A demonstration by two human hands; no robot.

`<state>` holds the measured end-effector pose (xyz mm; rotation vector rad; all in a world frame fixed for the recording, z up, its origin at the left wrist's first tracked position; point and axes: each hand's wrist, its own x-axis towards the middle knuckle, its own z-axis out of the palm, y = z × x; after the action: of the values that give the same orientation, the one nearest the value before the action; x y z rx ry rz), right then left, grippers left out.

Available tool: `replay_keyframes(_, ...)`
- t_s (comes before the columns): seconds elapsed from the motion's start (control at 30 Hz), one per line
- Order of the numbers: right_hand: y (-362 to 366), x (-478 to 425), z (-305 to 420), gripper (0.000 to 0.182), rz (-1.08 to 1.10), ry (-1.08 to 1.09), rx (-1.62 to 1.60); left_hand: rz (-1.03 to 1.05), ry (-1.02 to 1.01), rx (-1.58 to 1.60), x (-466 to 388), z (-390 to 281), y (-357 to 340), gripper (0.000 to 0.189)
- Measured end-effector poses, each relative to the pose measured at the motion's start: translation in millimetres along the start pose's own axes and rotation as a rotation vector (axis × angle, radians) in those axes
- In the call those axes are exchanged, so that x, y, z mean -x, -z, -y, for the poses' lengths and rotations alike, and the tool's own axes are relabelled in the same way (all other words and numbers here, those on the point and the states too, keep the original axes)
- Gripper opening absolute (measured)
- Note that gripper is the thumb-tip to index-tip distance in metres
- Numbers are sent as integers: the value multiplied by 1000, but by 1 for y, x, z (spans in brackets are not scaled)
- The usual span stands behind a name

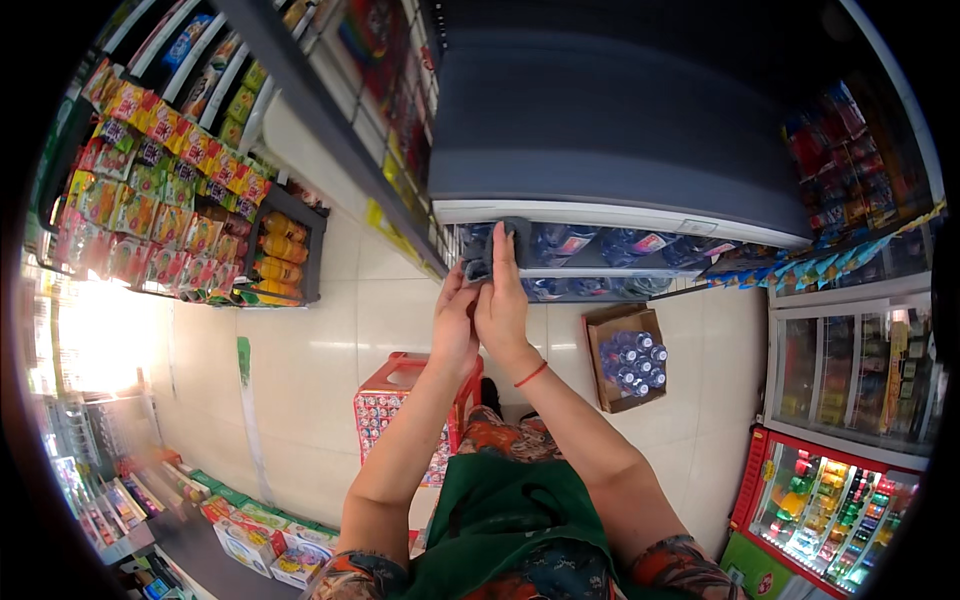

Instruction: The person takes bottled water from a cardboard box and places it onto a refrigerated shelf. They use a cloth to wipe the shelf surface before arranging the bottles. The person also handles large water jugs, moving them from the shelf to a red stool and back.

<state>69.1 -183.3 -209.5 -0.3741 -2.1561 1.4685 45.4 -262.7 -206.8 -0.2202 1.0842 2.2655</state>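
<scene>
Both of my hands meet at the left end of a dark grey metal shelf (600,142). A dark grey cloth (478,262) is bunched in my right hand (504,311), against the shelf's pale front strip (615,217). My right thumb points up along the cloth, and the other fingers are partly hidden. Close beside it, my left hand (455,322) has its fingertips at the cloth's lower left edge. Large water bottles (559,244) lie on the tier just below, behind the hands.
A red plastic stool (375,409) stands left of my legs. On the floor to the right sits an open cardboard box (600,375) with several bottles (634,364). A snack rack (319,255) is at left; glass-door fridges (847,367) line the right. A wire-grid panel (360,150) borders the shelf.
</scene>
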Motion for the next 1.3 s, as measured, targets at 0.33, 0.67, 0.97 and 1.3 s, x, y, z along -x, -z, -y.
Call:
replay_keyframes(0.33, -46, 1, 11, 67, 89, 61, -23, -69, -84, 21, 8, -27, 31, 44)
replay_keyframes(0.67, 28, -10, 17, 50, 180, -420, -1060, 33, -216, -203, 23, -21, 46, 37)
replay_keyframes(0.97, 89, 11, 2, 46, 183, -544, -1362, -22, 17, -139, 22, -16, -8, 60)
replay_keyframes(1.3, 133, 26, -17, 44, 68, -561, -1510, 158, 93, -18, 23, -6, -39, 30)
